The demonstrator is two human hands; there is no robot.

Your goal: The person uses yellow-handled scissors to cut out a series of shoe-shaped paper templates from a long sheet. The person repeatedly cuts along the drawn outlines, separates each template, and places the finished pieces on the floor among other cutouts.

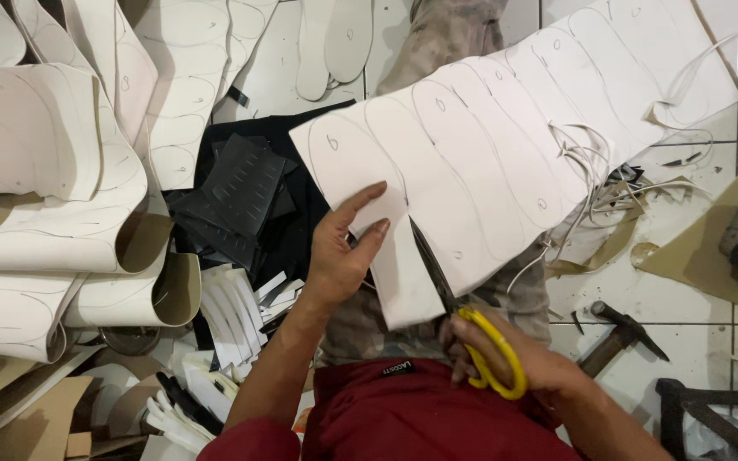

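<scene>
The sheet [506, 154] is gripped by the left hand [339, 256] beside the scissors [471, 333], closed in the right hand [514, 358], so the thumb [365, 198] could be nicked if the blades wander off the line.

scissor blades [434, 266]: I see them only partly, the rest slips under the white sheet [506, 145].
right hand [518, 358]: my fingers are tucked behind the yellow handles [495, 352], so I can't count them.
hammer [621, 333]: handle end hidden behind my forearm.
stool [711, 410]: cut off by the bottom right corner.
pencil marks on the sheet: too small for me to read.
</scene>
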